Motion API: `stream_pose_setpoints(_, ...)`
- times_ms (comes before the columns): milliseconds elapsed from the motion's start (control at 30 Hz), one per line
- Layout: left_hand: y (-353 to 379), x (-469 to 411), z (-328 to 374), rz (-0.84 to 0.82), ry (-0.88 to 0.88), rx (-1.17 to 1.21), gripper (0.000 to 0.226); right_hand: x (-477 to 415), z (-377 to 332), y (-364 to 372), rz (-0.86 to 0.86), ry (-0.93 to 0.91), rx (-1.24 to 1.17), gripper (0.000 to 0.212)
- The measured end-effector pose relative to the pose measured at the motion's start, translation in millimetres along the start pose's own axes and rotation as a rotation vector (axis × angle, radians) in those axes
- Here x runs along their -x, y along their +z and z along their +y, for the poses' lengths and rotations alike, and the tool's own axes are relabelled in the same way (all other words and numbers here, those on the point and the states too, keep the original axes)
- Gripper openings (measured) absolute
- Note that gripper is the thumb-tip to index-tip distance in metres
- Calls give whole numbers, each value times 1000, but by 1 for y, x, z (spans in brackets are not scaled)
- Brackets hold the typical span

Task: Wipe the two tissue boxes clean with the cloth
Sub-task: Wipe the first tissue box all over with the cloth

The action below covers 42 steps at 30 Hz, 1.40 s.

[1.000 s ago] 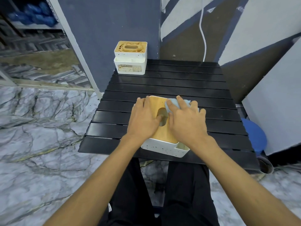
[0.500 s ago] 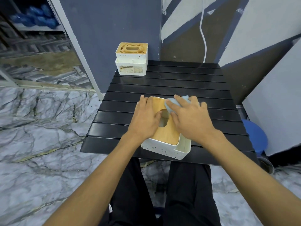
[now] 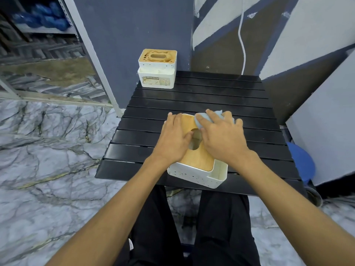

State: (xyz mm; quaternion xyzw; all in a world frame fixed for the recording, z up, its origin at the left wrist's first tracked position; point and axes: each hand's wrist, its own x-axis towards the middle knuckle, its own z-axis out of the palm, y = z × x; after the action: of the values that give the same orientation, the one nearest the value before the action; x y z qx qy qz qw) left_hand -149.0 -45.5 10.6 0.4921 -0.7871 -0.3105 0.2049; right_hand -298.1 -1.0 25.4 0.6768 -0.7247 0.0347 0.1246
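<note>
Head view, the only one supplied: wiping of the near tissue box (image 3: 198, 160) is in hand and is judged incomplete. Its wooden lid shows no obvious marks where it is exposed, but the white near wall carries dark speckles. The far tissue box (image 3: 157, 69), at the far left corner of the worktop (image 3: 211, 96) and well apart from both hands, has pale blotches across its lid and is judged not yet wiped. So at most part of one box is done, with the second box entirely outstanding. The near box sits at the near edge of the worktop, directly under both hands. The left hand (image 3: 173, 139) lies flat on the left part of the lid, fingers straight, holding nothing and apparently steadying the box. The right hand (image 3: 221, 139), fingers spread, presses the bunched pale blue cloth (image 3: 201, 120) onto the far right part of the lid. The cloth shows only between and beyond the fingers.
</note>
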Motion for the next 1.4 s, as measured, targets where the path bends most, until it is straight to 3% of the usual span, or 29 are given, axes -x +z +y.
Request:
stream_pose_setpoints(267,-5,4,6,-33,21,37,51,-17,-14,-4,-49,-101,-49,45)
stream_pose_setpoints(433,-3,2,4,-42,-37,5,62,-4,11,0,-57,5,-97,46)
stream_pose_setpoints(667,-1,2,5,-12,-36,-28,62,27,11,-3,-67,124,-186,46)
stream_pose_setpoints(800,0,4,5,176,71,-278,58,37,14,-6,-94,205,-301,46)
stream_pose_setpoints(900,0,16,19,309,176,-382,41,37,13,-7,-90,213,-332,46)
stream_pose_setpoints(1033,5,33,48,165,57,-249,20,38,13,-6,-81,238,-391,46)
stream_pose_setpoints(1267,13,22,76,-42,-139,-194,25,41,22,-7,-99,242,-516,45)
stream_pose_setpoints(1400,16,16,74,-43,-173,-115,42,45,31,-3,-94,271,-588,44)
